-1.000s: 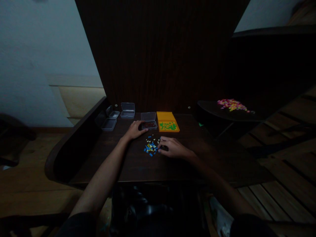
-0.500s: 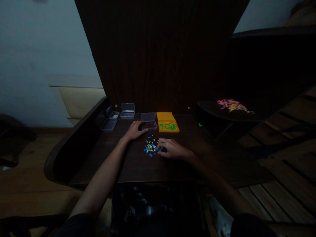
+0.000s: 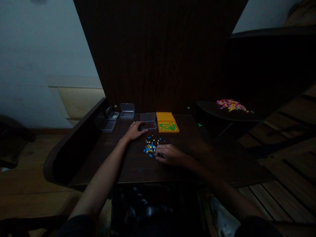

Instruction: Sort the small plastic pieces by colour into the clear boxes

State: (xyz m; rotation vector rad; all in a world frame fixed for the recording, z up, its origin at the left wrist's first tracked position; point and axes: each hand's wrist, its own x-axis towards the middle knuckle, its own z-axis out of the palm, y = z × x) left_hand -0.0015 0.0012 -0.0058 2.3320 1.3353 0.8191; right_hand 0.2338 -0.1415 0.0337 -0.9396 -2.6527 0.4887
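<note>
A loose pile of small blue, yellow and cream pieces point(image 3: 149, 148) lies on the dark wooden table. My right hand point(image 3: 170, 154) is at the pile's right edge, its fingers curled and the thumb close below them. What the fingertips hold is too small to make out. My left hand point(image 3: 134, 131) rests at the near left corner of a clear plastic box point(image 3: 152, 128), thumb stretched along the front and apart from the fingers. The box's lid is raised, and dark reddish pieces lie inside. Right of it stands a yellow box point(image 3: 166, 116) with its lid up, holding green pieces point(image 3: 168, 126).
Several more clear boxes point(image 3: 127, 115) with raised lids stand at the table's back left, beside the raised side panel point(image 3: 74, 141). A dark back board point(image 3: 160, 65) rises behind. Pink and yellow pieces point(image 3: 232, 105) are heaped on a shelf at right.
My right hand has moved slightly down and left at the pile, uncovering a few blue pieces above it. My left hand has stayed beside the clear box.
</note>
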